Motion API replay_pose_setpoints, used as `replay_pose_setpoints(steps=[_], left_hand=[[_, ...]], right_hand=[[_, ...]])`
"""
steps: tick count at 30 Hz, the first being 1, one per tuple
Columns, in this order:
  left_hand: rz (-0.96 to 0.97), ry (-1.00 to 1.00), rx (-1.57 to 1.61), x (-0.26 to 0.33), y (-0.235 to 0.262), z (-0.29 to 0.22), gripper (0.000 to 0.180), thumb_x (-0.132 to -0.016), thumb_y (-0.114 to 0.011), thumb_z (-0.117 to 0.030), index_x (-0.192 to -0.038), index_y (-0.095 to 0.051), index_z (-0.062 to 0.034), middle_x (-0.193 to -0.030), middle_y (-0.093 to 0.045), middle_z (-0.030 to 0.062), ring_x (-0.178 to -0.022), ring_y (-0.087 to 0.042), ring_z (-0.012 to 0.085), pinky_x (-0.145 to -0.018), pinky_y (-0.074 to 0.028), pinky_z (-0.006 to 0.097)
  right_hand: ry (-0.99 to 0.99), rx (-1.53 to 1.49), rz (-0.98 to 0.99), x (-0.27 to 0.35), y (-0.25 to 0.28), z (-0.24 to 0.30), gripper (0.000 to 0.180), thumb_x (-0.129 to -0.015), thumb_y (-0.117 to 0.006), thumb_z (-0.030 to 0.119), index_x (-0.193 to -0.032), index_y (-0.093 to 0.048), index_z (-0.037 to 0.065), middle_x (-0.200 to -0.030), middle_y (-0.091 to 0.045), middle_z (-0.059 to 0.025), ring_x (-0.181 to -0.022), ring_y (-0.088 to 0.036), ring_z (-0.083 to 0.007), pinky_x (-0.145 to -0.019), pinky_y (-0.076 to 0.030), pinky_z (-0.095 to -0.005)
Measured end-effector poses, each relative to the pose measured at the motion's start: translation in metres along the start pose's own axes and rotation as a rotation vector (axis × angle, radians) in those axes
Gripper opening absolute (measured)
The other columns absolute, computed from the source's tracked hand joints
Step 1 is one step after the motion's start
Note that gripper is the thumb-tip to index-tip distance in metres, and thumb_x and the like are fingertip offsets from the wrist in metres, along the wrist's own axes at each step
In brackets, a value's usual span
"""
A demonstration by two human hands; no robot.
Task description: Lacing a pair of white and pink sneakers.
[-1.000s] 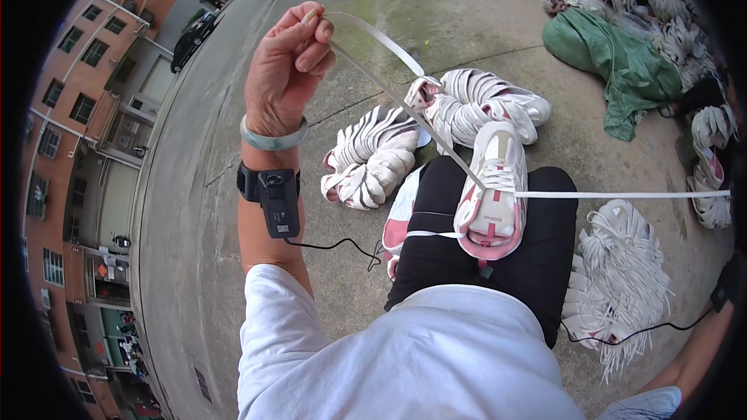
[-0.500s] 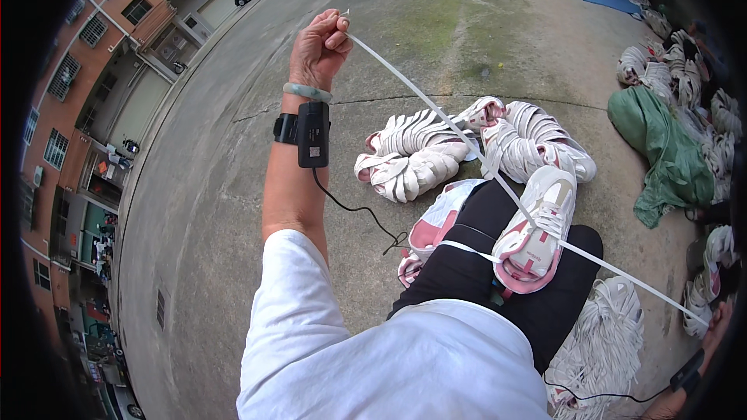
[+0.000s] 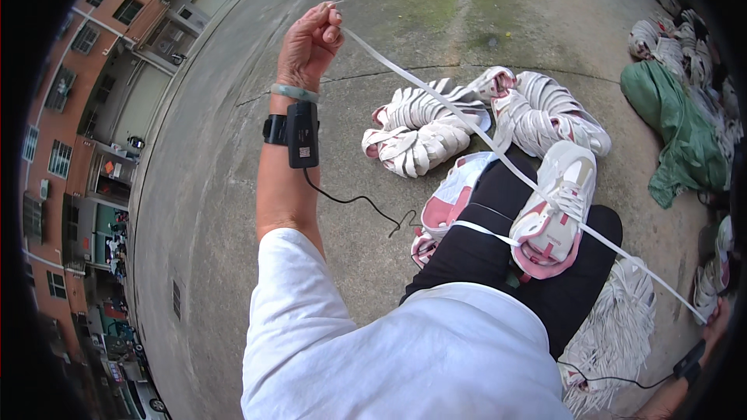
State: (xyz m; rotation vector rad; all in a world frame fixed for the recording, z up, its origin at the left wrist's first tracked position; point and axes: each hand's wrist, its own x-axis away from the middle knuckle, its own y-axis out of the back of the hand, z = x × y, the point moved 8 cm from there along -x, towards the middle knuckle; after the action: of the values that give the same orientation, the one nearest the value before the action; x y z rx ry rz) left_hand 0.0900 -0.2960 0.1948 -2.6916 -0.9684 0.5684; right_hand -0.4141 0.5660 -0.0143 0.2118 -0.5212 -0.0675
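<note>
The white lace (image 3: 436, 93) is pinched at one end between the fingertips of the left hand (image 3: 311, 39), which is raised high and to the left with the fingers clenched on it. From there the lace is stretched taut, down and to the right across the pink-and-white sneaker (image 3: 554, 214) resting on the lap, to the right hand (image 3: 712, 327) at the lower right rim. That hand is mostly cut off by the edge; the lace is seen to run to it, but its grip cannot be told.

For the step in hand, judged as the drawing of the lace through the shoe:
- Even tension is best kept along the whole span, so that no slack forms at the shoe.
- The lace is best kept flat and untwisted where it crosses the upper.
- The sneaker should be held steady on the knee while the lace is pulled.

Count of items in view:
- One sneaker on the lap, and a second sneaker (image 3: 450, 202) partly hidden beside the left knee.
- Two bundles of laces (image 3: 424, 128) on the concrete ground (image 3: 226, 210) ahead, touching each other.
- One loose heap of laces (image 3: 618, 327) beside the right thigh.
- One green cloth (image 3: 669, 120) at the right, with further bundles behind it, too crowded to count.
- One black wrist device (image 3: 299, 134) and one pale bangle (image 3: 294, 93) on the left forearm
</note>
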Motion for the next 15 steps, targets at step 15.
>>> replay_pose_setpoints(steps=[15], left_hand=[[0.606, 0.448, -0.63, 0.136, -0.21, 0.255, 0.011, -0.083, -0.062, -0.011, -0.079, -0.064, -0.0007, -0.063, -0.052, -0.0073, -0.057, -0.043, 0.0023, -0.052, -0.038, 0.019]], right_hand=[[0.39, 0.078, 0.74, 0.258, -0.36, -0.059, 0.013, -0.086, -0.055, 0.011, -0.095, -0.061, 0.002, -0.072, -0.057, 0.0011, -0.057, -0.05, -0.0018, -0.047, -0.036, -0.0148]])
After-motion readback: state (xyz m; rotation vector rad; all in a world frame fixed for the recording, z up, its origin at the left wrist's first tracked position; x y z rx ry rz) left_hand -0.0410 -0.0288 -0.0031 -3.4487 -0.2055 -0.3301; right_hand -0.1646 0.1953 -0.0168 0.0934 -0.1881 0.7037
